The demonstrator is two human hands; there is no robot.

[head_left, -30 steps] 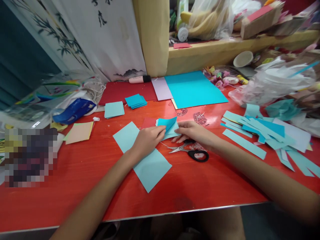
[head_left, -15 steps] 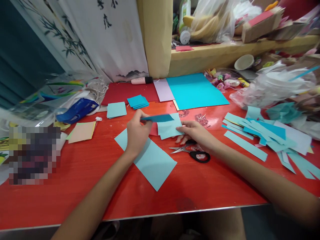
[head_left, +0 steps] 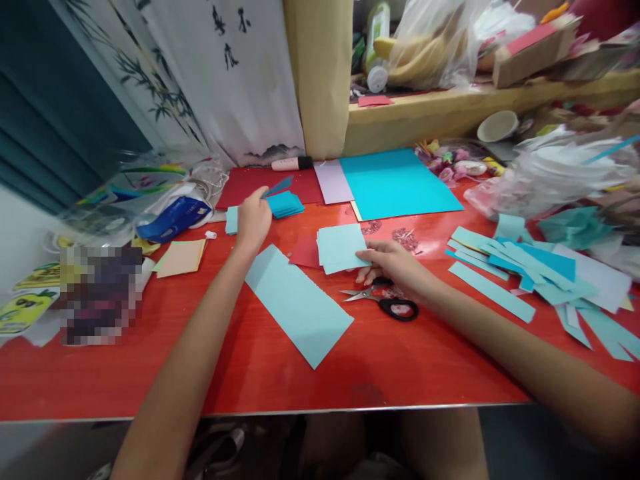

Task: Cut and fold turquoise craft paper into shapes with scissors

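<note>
Blue paper piece [head_left: 278, 188], tilted, is pinched in the left hand [head_left: 255, 217] near the blue pile [head_left: 287, 205] on the bench [head_left: 425, 367]; a low sweep could skew that pile. Pale paper stack [head_left: 343, 247] is gripped at one edge by the right hand [head_left: 390, 263]; a loose pinch could let sheets slide. Scissors [head_left: 367, 294], blades parted, lie beside that hand: careless shifting risks a nick.

The left hand [head_left: 255, 220] hides part of a pale paper stack [head_left: 231, 221] and one end of the blurred blue paper [head_left: 280, 187] in its grip. Coarse squares [head_left: 100, 300] mask something on the left of the table [head_left: 280, 387]. The bottom edge cuts off the left forearm [head_left: 195, 333], the right edge the right forearm [head_left: 510, 340]; the top trims the white hanging [head_left: 250, 87].
</note>
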